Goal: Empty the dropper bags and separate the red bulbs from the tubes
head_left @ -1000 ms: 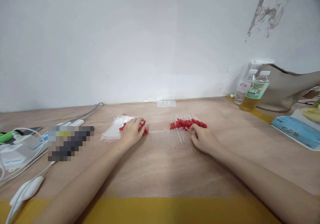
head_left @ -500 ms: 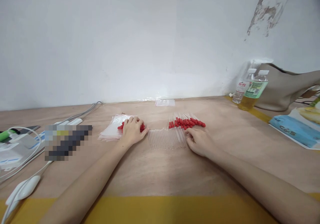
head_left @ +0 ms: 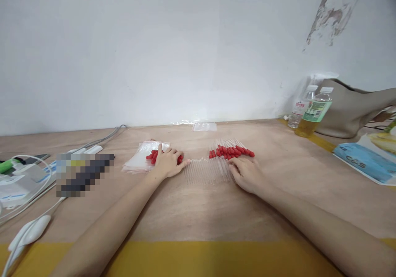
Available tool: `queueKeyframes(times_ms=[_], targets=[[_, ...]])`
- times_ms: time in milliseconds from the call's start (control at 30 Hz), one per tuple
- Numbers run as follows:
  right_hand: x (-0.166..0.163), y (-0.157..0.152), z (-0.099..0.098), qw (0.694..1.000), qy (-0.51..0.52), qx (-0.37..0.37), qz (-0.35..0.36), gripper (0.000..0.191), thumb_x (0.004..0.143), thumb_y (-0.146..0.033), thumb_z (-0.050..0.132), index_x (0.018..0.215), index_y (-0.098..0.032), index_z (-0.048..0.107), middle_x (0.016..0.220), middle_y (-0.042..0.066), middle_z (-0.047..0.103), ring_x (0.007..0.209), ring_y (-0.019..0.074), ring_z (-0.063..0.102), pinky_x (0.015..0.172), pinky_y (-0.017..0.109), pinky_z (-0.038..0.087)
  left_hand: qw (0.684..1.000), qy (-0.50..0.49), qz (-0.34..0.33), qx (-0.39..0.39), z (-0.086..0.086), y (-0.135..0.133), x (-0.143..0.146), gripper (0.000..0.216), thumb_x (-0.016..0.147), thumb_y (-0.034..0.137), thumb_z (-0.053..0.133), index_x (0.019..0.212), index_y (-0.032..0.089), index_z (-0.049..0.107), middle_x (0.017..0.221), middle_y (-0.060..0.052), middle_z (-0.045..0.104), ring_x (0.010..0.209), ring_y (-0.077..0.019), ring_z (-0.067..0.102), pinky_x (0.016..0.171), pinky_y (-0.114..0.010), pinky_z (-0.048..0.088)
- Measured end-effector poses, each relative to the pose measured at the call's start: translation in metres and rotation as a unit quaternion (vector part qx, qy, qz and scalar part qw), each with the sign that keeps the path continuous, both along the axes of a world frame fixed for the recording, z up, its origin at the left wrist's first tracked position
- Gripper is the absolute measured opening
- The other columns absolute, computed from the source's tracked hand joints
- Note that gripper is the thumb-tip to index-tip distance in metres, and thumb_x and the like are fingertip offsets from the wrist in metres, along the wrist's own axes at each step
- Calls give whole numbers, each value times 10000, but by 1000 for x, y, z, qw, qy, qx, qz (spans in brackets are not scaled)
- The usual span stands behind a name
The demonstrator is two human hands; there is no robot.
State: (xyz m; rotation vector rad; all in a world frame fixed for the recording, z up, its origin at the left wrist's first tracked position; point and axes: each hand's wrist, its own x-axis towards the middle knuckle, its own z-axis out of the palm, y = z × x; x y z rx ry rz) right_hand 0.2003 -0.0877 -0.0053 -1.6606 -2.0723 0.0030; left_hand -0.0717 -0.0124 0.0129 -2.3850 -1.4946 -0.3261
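Observation:
A row of thin clear tubes [head_left: 206, 171] lies side by side on the table between my hands. My left hand [head_left: 168, 162] is open with fingers spread over loose red rubber bulbs [head_left: 152, 157], its thumb at the row's left end. Those bulbs lie on and beside a stack of clear plastic bags [head_left: 136, 158]; my hand hides some. My right hand [head_left: 246, 174] is closed, fingers curled, at the row's right end; whatever its fingertips hold is hidden. Just behind the row are droppers [head_left: 232, 151], clear tubes with red bulbs fitted.
At the back lies another flat plastic bag [head_left: 204, 126]. Two bottles [head_left: 312, 112] and a grey-brown bag [head_left: 346, 107] stand back right, with a blue tissue pack [head_left: 365, 161] in front. Left are a power strip [head_left: 89, 150], cables, white chargers [head_left: 21, 182] and a blurred dark object [head_left: 88, 176].
My left hand has shifted slightly right and down, its fingers spreading, so more red bulbs show on the bags. My right hand has barely moved beside the tubes.

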Motion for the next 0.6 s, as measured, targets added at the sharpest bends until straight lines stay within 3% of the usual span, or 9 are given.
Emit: queueKeyframes(times_ms=[267, 433, 600], targets=[[2, 3, -2, 1000, 15, 9, -5, 256, 860, -244, 341, 911, -201, 588, 911, 28, 661, 870, 180, 567, 759, 310, 283, 998, -36, -33, 46, 9, 1, 13, 389, 846, 497, 332, 924, 224, 599, 996, -60, 617, 1018, -234, 507, 1020, -513, 93], [6, 6, 1, 999, 29, 29, -18, 255, 854, -234, 352, 826, -206, 604, 836, 10, 668, 826, 165, 578, 729, 291, 285, 994, -84, -56, -43, 18, 12, 59, 288, 769, 471, 479, 830, 212, 590, 932, -45, 615, 942, -231, 534, 897, -417, 317], [12, 10, 1, 998, 38, 31, -35, 266, 853, -239, 354, 798, -212, 613, 795, 6, 669, 795, 165, 588, 711, 284, 288, 985, -124, -92, -75, 13, 22, 103, 396, 689, 590, 526, 786, 207, 554, 886, -38, 600, 916, -236, 525, 833, -385, 356]])
